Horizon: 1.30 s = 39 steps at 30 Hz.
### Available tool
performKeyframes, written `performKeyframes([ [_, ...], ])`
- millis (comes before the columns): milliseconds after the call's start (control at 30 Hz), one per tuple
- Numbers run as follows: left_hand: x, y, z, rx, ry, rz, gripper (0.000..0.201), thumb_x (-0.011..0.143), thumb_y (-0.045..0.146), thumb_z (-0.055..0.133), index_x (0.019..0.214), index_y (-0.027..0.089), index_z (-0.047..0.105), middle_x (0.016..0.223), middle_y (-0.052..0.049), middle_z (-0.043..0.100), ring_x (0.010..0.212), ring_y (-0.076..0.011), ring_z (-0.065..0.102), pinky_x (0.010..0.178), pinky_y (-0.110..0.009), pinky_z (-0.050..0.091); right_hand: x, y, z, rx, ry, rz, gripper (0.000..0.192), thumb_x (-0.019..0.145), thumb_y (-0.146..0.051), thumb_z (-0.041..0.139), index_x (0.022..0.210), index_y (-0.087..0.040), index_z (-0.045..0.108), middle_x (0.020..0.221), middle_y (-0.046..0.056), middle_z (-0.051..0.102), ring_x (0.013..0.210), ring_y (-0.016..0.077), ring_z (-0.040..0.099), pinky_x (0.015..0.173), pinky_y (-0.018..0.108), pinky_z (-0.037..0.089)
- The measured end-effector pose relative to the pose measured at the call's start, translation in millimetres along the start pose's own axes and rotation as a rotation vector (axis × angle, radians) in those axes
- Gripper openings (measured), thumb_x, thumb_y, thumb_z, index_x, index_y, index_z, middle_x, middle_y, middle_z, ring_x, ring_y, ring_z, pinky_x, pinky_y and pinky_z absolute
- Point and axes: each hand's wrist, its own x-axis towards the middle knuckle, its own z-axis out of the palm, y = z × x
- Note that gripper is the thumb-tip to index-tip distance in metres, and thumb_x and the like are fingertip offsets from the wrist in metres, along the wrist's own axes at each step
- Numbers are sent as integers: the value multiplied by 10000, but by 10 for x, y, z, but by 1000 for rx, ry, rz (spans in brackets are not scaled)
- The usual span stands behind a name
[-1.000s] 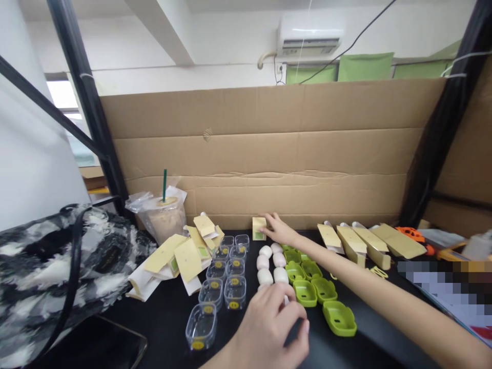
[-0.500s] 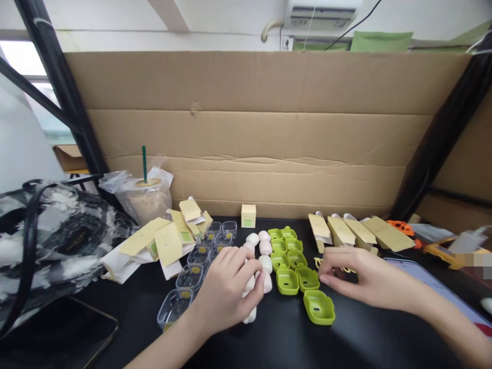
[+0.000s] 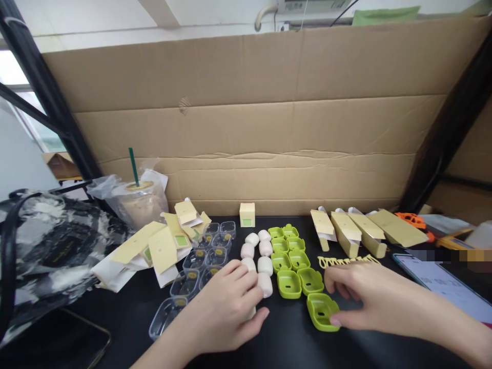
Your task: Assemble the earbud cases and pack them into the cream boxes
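Note:
My left hand [image 3: 233,307] arches over the near end of two columns of white and pale pink rounded pieces [image 3: 265,265]. Its thumb stands apart from the curled fingers; part of a white piece shows between them, and a firm grip cannot be made out. My right hand [image 3: 369,293] is at the nearest green case [image 3: 322,313], a shallow cup with a slot in its floor. The thumb tip touches the case's right edge, while the bent fingers lie behind it, apart from the thumb. More green cases [image 3: 289,283] stand in two columns between my hands.
Clear plastic boxes [image 3: 185,283] line up left of the white pieces. Folded cream cartons [image 3: 163,248] lie beyond; others [image 3: 345,233] stand at right. Yellow loops [image 3: 348,260] lie behind my right hand. A phone [image 3: 442,282], a bagged drink [image 3: 138,205] and a handbag [image 3: 65,246] flank the workspace.
My right hand has come from behind the green cases towards me, its thumb now at the nearest one. My left thumb has spread away from its fingers. The view has tilted down slightly.

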Motion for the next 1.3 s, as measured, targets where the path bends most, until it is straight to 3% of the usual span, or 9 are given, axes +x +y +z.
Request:
performKeyframes([
  [300, 0, 126, 43, -166, 2, -3, 225, 833, 373, 598, 913, 164, 607, 799, -35, 630, 759, -187, 573, 773, -332, 450, -2, -178, 113, 99, -149, -131, 144, 669, -207, 742, 753, -220, 625, 754, -11, 677, 710, 203, 622, 610, 279, 407],
  [433, 15, 201, 110, -265, -39, -1, 513, 779, 513, 633, 1126, 144, 551, 963, -74, 666, 902, -226, 587, 867, -355, 439, -4, -401, 228, 199, -97, -249, 199, 683, -189, 769, 808, -230, 620, 864, -9, 688, 823, 205, 635, 703, 284, 455],
  [567, 6, 241, 183, -286, -72, -3, 426, 805, 493, 613, 1064, 156, 579, 926, -64, 683, 901, -231, 570, 871, -357, 430, 0, -505, 278, 242, -55, -293, 205, 697, -237, 787, 842, -219, 644, 852, 8, 692, 776, 197, 644, 676, 278, 474],
  [667, -11, 253, 214, -319, -72, -20, 388, 794, 483, 635, 1006, 160, 596, 881, -50, 678, 890, -214, 557, 857, -332, 430, 8, -360, 184, 326, 46, -270, 159, 782, -298, 705, 914, -234, 645, 824, 2, 691, 737, 180, 644, 654, 275, 491],
  [767, -34, 248, 259, -320, -54, -22, 438, 781, 516, 634, 1043, 168, 591, 896, -49, 676, 896, -212, 552, 858, -325, 420, 41, -41, 21, 345, 368, -200, 151, 913, -332, 515, 884, -234, 626, 810, 18, 687, 729, 172, 643, 670, 285, 503],
  [867, -56, 236, 327, -294, -28, 3, 409, 797, 507, 618, 1032, 173, 594, 882, -37, 675, 869, -205, 549, 858, -320, 406, 108, 304, -94, 213, 659, -120, 176, 915, -359, 497, 883, -228, 610, 810, 38, 684, 732, 192, 641, 660, 307, 498],
  [1000, -58, 225, 393, -248, 29, 38, 338, 809, 467, 621, 973, 172, 605, 844, -26, 669, 818, -190, 545, 828, -302, 405, 241, 560, -13, -19, 589, -54, 229, 925, -333, 454, 860, -223, 644, 815, 57, 679, 727, 207, 647, 653, 328, 509],
  [1133, -44, 216, 391, -179, 24, 68, 114, 873, 233, 562, 963, 176, 603, 827, -12, 667, 796, -172, 552, 804, -278, 409, 359, 578, 253, -93, 462, -61, 189, 862, -234, 524, 847, -233, 712, 808, 65, 675, 778, 252, 659, 673, 375, 514],
  [1300, -48, 206, 353, -183, -68, 40, 320, 813, 298, 613, 1086, 139, 570, 949, -74, 659, 945, -238, 557, 911, -354, 402, 424, 549, 410, -89, 436, -55, 121, 791, -190, 601, 811, -214, 717, 809, 82, 653, 798, 288, 643, 682, 429, 508],
])
